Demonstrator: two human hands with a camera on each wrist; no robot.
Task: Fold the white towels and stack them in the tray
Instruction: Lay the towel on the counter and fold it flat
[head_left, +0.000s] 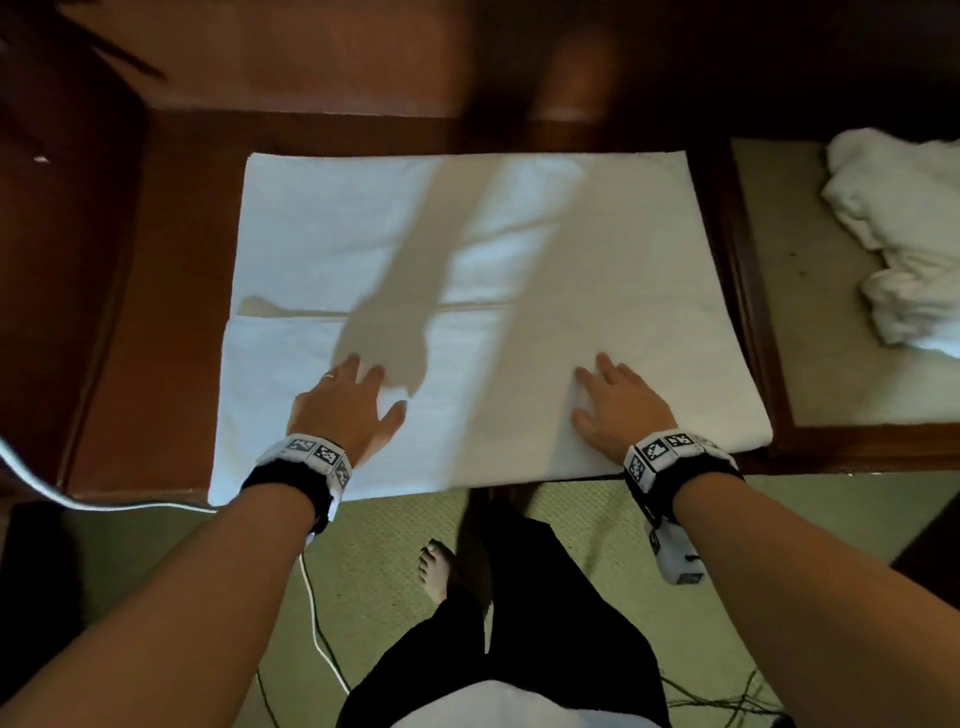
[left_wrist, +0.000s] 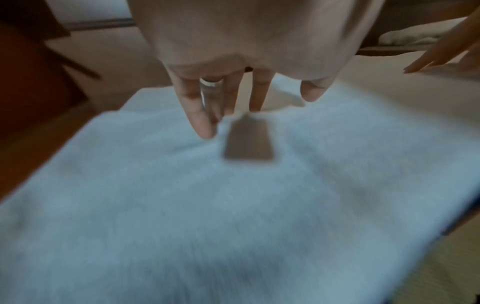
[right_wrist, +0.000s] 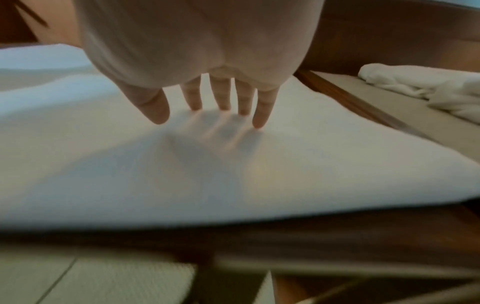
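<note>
While the large white terry towel (head_left: 519, 249) lies flat on the dark brown wooden table (head_left: 156, 312), its long axis runs 9-to-3 o'clock, one folded flap edge crossing parallel to that axis. The left hand (head_left: 343, 410) rests palm down at 7 o'clock on the towel, fingers straight, gripping nothing. The right hand (head_left: 618, 405) presses flat at 5 o'clock, fingers spread, likewise holding nothing. A crumpled white towel (head_left: 904, 239) lies at 3 o'clock in the wood-rimmed tray (head_left: 753, 312).

dark wooden table (head_left: 156, 312), green carpet (head_left: 379, 545) below, white cable (head_left: 311, 597) across the floor
</note>
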